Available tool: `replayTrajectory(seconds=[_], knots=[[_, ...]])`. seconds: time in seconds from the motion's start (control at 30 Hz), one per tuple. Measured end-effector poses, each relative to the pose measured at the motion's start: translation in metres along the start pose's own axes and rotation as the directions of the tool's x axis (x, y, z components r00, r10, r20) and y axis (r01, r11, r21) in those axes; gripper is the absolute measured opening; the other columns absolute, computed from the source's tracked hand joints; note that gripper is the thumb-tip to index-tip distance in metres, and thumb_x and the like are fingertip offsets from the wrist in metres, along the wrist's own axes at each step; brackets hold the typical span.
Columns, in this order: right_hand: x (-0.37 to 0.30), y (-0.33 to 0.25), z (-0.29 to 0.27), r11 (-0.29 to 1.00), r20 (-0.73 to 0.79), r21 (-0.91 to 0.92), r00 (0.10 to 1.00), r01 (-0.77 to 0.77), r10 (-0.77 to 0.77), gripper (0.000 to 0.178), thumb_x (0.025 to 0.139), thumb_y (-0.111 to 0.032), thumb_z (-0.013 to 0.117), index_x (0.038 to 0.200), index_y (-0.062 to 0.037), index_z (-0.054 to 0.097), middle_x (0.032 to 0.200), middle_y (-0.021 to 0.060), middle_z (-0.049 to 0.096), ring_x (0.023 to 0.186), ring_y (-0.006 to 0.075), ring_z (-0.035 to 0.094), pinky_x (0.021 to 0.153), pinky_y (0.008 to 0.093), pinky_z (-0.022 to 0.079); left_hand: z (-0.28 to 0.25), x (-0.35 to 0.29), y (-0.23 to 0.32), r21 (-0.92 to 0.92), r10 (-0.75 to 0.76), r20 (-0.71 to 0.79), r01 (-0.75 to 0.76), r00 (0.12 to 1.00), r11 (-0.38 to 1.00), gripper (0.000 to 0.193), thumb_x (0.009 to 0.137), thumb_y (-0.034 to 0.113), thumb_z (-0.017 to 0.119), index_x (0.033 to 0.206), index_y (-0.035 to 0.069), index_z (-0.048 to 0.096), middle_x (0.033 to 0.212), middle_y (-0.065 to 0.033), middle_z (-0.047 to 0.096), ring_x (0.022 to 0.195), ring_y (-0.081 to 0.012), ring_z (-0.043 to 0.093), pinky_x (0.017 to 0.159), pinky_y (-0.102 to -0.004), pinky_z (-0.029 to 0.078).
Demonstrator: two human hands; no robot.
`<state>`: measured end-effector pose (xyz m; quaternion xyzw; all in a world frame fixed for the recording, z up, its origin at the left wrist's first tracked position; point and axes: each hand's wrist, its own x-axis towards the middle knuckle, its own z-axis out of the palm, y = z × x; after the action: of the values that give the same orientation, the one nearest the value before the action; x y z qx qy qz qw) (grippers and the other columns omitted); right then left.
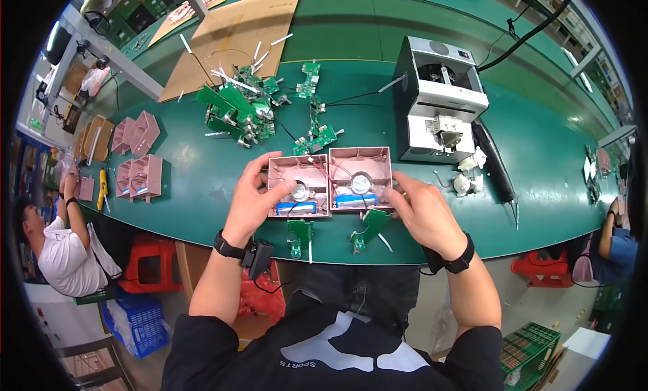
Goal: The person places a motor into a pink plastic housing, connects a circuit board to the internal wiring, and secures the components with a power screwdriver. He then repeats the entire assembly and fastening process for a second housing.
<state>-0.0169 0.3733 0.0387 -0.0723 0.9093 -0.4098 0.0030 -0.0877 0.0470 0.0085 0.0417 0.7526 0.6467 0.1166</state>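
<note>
Two open pink plastic housings stand side by side before me, the left housing [280,168] touching the right housing [385,160]. Each holds a round silver speaker [361,184] and a blue battery [355,200], with thin wires running across. My left hand [253,200] grips the outer wall of the left housing, its thumb reaching inside near the speaker. On the other side my right hand [425,210] is closed on the right housing's outer edge. A green circuit board [299,236] lies below the left housing, and another circuit board [371,227] sits below the right one, close to the table edge.
A heap of circuit boards [239,107] lies beyond the housings beside a cardboard sheet [236,36]. More pink housings [145,175] stand to the left, near a yellow tool [102,188]. A grey-white machine [442,97] and a black-handled tool [496,161] occupy the right. Co-workers sit at both ends.
</note>
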Motion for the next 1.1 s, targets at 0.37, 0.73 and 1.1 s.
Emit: replayTrajectory(seconds=[0.37, 0.73, 1.1], knots=[[-0.016, -0.012, -0.014, 0.994, -0.017, 0.074, 0.997, -0.08, 0.081, 0.025, 0.098, -0.01, 0.067, 0.117, 0.0052, 0.067, 0.075, 0.0129, 0.071, 0.059, 0.0199, 0.069, 0.059, 0.0318, 0.053, -0.008, -0.014, 0.017, 0.31, 0.086, -0.121, -0.044, 0.989, 0.95, 0.06, 0.086, 0.023, 0.085, 0.139, 0.008, 0.061, 0.127, -0.0104, 0.064, 0.09, -0.0167, 0.068, 0.075, -0.0313, 0.056], [-0.062, 0.02, -0.068, 0.962, -0.603, -0.195, 0.797, -0.189, 0.034, 0.027, 0.093, -0.009, 0.075, 0.117, 0.0004, 0.067, 0.091, 0.0105, 0.069, 0.077, 0.0182, 0.068, 0.069, 0.0303, 0.054, -0.001, 0.033, 0.122, 0.712, 0.516, 0.226, -0.501, 0.827, 0.491, 0.022, 0.092, 0.019, 0.077, 0.107, 0.003, 0.075, 0.085, -0.0055, 0.072, 0.071, -0.014, 0.065, 0.065, -0.0294, 0.051], [-0.011, 0.151, -0.142, 0.796, -0.339, -0.518, 0.93, -0.312, 0.144, 0.045, 0.1, -0.032, 0.067, 0.131, 0.0003, 0.062, 0.101, 0.0194, 0.07, 0.095, 0.0339, 0.069, 0.088, 0.0429, 0.054, -0.058, 0.091, 0.035, 0.121, 0.211, 0.235, -0.244, 0.949, 0.962, 0.028, 0.102, 0.018, 0.063, 0.126, 0.005, 0.068, 0.079, 0.0017, 0.065, 0.072, -0.0039, 0.058, 0.058, -0.0206, 0.039]])
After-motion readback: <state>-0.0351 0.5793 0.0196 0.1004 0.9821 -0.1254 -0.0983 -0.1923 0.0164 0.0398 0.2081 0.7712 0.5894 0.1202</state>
